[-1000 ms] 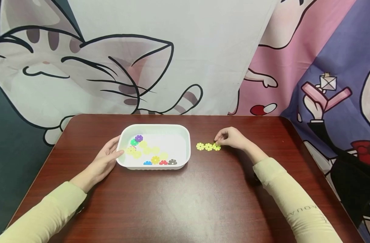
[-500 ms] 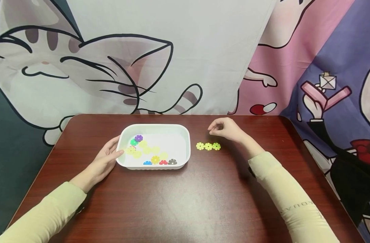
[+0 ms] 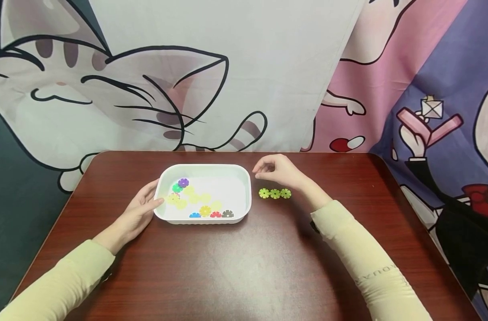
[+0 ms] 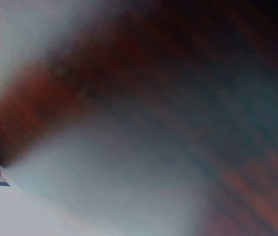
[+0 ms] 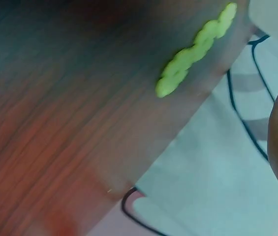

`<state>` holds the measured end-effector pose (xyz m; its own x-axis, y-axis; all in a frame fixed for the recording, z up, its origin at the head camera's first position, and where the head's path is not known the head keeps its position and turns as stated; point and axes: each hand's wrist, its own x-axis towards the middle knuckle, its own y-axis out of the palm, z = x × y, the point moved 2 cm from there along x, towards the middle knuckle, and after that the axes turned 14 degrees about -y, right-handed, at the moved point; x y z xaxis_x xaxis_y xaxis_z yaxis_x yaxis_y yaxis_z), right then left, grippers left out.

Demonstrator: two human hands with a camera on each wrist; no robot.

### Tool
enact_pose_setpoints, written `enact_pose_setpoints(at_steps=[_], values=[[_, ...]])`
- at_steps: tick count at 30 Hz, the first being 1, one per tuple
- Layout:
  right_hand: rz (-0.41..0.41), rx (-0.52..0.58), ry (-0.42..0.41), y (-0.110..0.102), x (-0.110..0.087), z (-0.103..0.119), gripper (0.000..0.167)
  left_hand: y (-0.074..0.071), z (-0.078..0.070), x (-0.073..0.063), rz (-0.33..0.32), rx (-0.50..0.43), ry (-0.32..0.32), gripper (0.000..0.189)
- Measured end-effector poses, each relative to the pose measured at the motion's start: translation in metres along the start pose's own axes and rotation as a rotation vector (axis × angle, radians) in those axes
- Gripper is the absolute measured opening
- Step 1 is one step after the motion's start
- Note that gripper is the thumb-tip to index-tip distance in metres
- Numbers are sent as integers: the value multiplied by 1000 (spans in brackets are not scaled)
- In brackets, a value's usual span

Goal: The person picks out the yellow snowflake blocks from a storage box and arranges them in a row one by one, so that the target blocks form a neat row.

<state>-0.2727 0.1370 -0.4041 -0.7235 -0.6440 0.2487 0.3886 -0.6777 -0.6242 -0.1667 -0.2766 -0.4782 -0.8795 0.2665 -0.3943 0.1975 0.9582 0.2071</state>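
Note:
My left hand [image 3: 136,208] grips the left side of a white tray [image 3: 231,185], its thumb over the rim. Inside the tray lie several flower-shaped plastic discs, among them a purple disc [image 3: 183,183], a green disc [image 3: 177,188], a red disc [image 3: 215,215], a grey disc [image 3: 227,214] and pale yellow ones. To the tray's right, a row of yellow-green discs [image 3: 275,194] lies on the table; the right wrist view also catches this row [image 5: 184,61]. Just beyond the row hovers my right hand [image 3: 281,170], fingers loosely bent, nothing visible in them. The left wrist view is too blurred to read.
The brown wooden table [image 3: 227,272] reaches back to a patterned cloth [image 3: 284,98] with cartoon figures. Its far edge runs close behind the tray and my right hand.
My right hand has let go of the right end of the yellow-green row, lifted and moved left toward the tray. The left hand and tray stay in place.

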Motion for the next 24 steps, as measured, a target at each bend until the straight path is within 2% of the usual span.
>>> enact_pose_setpoints(at_steps=[12, 24], values=[[38, 48, -61, 34, 30, 22, 8, -1, 0, 0, 1, 1, 2, 72], [159, 39, -94, 74, 52, 33, 9, 0, -1, 0, -8, 11, -11, 74]])
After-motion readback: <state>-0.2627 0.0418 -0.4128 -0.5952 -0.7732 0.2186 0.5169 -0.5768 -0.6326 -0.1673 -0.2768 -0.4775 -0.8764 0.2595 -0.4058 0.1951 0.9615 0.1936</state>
